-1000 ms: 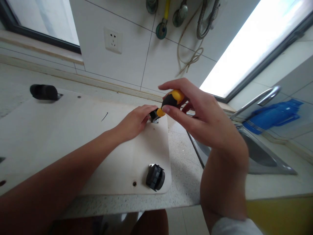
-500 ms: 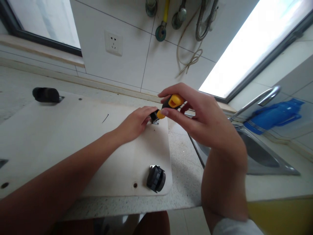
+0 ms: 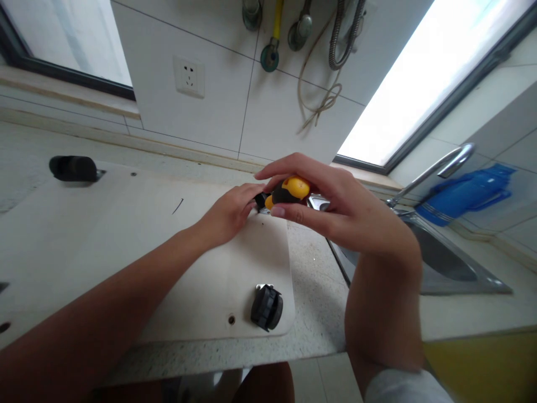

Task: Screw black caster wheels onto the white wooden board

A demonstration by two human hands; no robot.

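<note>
My right hand [image 3: 323, 204] is closed around the yellow and black handle of a screwdriver [image 3: 289, 191], which points down at the far right corner of a white board [image 3: 188, 296]. Its tip is hidden behind the handle and fingers. At that corner my left hand [image 3: 229, 215] has its fingers wrapped on a black caster [image 3: 260, 200], whose metal plate just shows against the board. A second black caster [image 3: 267, 308] sits on its metal plate at the near right corner. Another caster [image 3: 73, 169] stands at the far left.
The board lies on a speckled countertop [image 3: 316, 302] against a tiled wall with a socket [image 3: 188, 76]. Pipes and a looped cord [image 3: 321, 106] hang above. On the right are a steel sink [image 3: 440, 257], a faucet [image 3: 436, 168] and a blue thermos flask [image 3: 465, 196].
The screwdriver handle has turned in my right hand, and its end now tips more to the right. My left hand stays on the caster. The whole view has shifted slightly.
</note>
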